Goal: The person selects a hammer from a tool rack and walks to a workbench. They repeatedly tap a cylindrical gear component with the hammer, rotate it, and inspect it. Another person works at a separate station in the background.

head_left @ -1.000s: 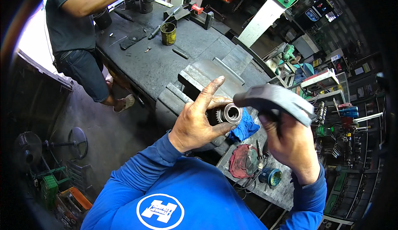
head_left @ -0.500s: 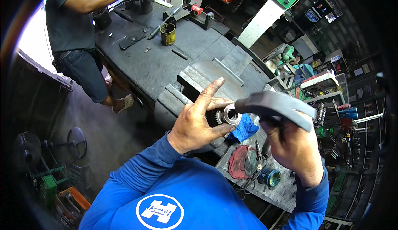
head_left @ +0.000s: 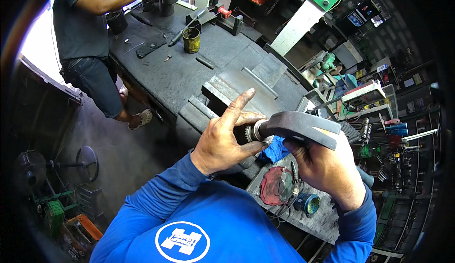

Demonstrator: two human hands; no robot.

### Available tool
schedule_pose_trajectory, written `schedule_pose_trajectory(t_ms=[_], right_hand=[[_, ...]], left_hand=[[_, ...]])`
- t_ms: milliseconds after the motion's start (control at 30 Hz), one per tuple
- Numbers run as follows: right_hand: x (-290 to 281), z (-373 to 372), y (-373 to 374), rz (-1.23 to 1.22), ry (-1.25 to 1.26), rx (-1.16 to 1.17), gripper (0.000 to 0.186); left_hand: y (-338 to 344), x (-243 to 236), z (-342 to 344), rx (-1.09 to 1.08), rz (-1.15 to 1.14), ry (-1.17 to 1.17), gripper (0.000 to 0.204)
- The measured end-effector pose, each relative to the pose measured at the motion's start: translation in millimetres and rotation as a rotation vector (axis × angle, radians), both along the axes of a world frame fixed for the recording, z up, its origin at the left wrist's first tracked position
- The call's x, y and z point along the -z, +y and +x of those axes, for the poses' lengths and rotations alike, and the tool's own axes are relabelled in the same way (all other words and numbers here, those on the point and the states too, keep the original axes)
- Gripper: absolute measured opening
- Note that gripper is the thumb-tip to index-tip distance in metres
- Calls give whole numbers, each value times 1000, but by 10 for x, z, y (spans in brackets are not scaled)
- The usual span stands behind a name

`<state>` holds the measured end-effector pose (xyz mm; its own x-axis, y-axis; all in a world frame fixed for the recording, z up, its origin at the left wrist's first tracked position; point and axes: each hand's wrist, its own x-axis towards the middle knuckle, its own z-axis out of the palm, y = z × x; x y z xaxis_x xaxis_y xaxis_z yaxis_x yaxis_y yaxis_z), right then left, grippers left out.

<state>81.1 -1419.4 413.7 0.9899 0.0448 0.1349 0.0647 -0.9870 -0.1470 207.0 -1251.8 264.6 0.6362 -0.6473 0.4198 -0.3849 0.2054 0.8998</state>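
My right hand (head_left: 332, 170) is closed round the handle of a claw hammer (head_left: 303, 126). The hammer's striking face meets the end of a metal ring (head_left: 256, 129), or overlaps it in this view. Behind the ring is a toothed gear (head_left: 248, 134), mostly hidden. My left hand (head_left: 215, 144) steadies ring and gear between thumb and fingers, its index finger pointing up and away. Just beyond stands a large bench vise (head_left: 237, 85) with its jaws apart. Whether the vise touches the gear is hidden by my hand. A blue cloth (head_left: 272, 153) lies below the hammer.
A dark metal workbench (head_left: 156, 80) carries a yellow can (head_left: 191, 40) and a short rod (head_left: 205, 63). At the far left, another person (head_left: 83, 31) stands by the bench. Nearer me, a side table holds a red rag (head_left: 275, 187) and a blue tin (head_left: 308, 203).
The hammer has come left and down, from just off the ring to its end, and my right hand moved with it. My left hand and the gear stay nearly still.
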Motion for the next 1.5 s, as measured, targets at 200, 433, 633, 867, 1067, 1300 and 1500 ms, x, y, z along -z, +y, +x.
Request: schedule_pose_trajectory(t_ms=[200, 433, 633, 867, 1067, 1300, 1500], right_hand=[[-23, -46, 35, 81, -37, 70, 23], [-41, -80, 10, 248, -55, 69, 26], [57, -74, 28, -27, -5, 38, 23], [-15, -140, -20, 283, -202, 141, 23], [117, -84, 12, -41, 38, 48, 24], [-10, -129, 13, 286, -216, 165, 22], [92, -50, 29, -3, 2, 31, 24]], left_hand=[[-5, 50, 13, -2, -44, -56, 111], [-15, 92, 5, -4, -84, -78, 114], [-6, 75, -6, 10, -41, -16, 124], [11, 61, 3, 11, -33, -44, 122], [12, 65, 13, 27, -63, -92, 118], [42, 69, 1, 52, -51, -41, 127], [34, 60, 8, 69, -1, -33, 126]])
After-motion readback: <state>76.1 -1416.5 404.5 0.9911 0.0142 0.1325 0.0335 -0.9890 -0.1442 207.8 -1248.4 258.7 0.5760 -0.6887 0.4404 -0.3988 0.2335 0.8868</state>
